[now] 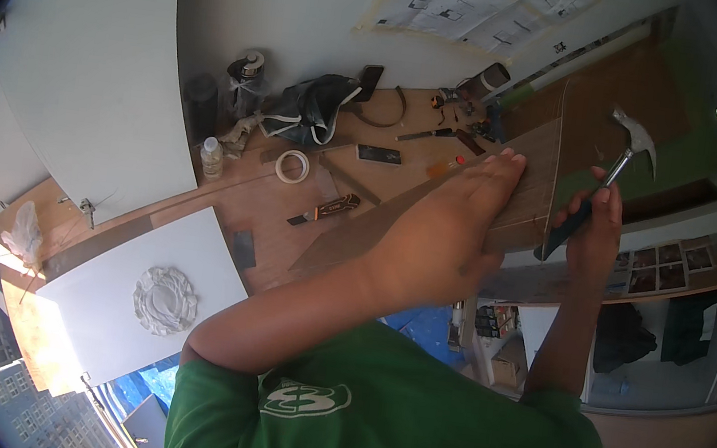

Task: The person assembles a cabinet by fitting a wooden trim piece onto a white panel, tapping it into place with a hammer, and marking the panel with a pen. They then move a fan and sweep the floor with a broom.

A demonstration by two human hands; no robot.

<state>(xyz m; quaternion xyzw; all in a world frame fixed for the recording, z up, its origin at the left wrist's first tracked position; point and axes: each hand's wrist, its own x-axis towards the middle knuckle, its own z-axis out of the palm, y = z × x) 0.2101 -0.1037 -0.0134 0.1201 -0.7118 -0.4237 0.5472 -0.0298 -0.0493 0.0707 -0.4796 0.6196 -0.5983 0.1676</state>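
My right hand (595,231) is closed round the grip of a claw hammer (620,167). Its metal head points up and away from me, to the right of a brown wood-grain board (531,205), and does not touch it. The dark end of the grip hangs by the board's right edge. Across the board lies my left hand (457,223), with fingers stretched toward its far side. The left forearm and hand hide part of the board, and the thumb is hard to make out. A box cutter (324,210) rests on the wooden worktop (275,245) to the left.
Farther back on the worktop are a tape roll (292,167), a phone (379,154), a black bag (315,107) and several tools. At left, a white panel (105,318) carries a crumpled white cloth (165,301). A large white door (97,58) stands behind it. Shelves (656,350) are at right.
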